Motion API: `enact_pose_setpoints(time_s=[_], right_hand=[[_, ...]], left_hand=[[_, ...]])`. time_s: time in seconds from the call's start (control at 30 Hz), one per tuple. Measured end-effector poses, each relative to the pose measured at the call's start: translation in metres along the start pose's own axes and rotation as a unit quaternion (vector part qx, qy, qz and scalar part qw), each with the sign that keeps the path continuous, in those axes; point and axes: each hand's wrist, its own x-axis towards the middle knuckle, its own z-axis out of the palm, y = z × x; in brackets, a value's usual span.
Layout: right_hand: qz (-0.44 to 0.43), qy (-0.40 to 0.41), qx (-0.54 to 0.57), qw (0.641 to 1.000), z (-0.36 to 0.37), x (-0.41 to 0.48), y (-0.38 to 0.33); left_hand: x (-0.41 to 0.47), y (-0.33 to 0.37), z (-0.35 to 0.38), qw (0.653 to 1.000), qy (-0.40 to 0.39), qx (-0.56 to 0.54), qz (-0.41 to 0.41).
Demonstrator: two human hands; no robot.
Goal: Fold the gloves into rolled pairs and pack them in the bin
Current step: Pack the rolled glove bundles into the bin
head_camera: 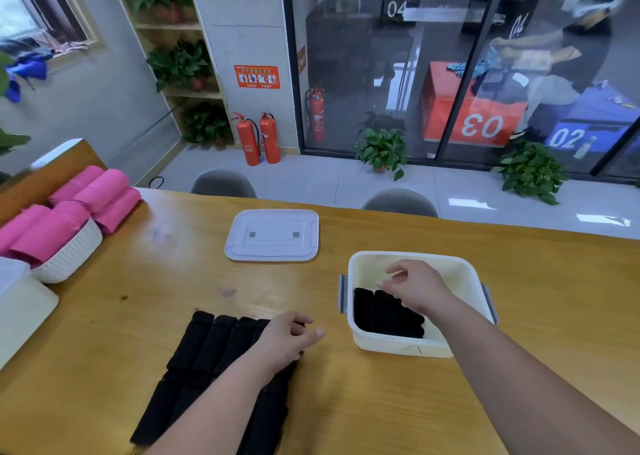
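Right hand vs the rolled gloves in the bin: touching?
Cannot tell. Head view: right hand hangs over the bin, overlapping the rolled gloves; neither gap nor contact shows plainly.

I count one plastic bin [412, 257], one lid [272, 234], two grey chairs [223, 184], three red fire extinguishers [247, 139], one white basket [72, 252], and black glove rolls [207, 343] too overlapped to number.

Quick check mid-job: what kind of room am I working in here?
Probably an office-style work room, not a home: a long wooden table with chairs, fire extinguishers under a safety notice, and a glass wall looking onto numbered work stations.
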Motion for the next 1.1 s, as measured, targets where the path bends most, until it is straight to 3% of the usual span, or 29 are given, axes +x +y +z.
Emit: enact_pose_setpoints(time_s=[0.2,0.4,1.1], right_hand=[[-0.077,-0.012,0.076,0.994,0.027,-0.047,-0.046],[-0.100,-0.059,0.097,0.989,0.069,-0.077,-0.054],[-0.015,-0.253,-0.086,0.964,0.169,-0.127,0.027]], left_hand=[[-0.030,-0.038,-0.020,0.995,0.060,0.080,-0.011],[-0.050,-0.073,-0.032,0.985,0.099,0.140,-0.031],[-0.070,-0.099,0.028,0.978,0.087,0.188,-0.035]])
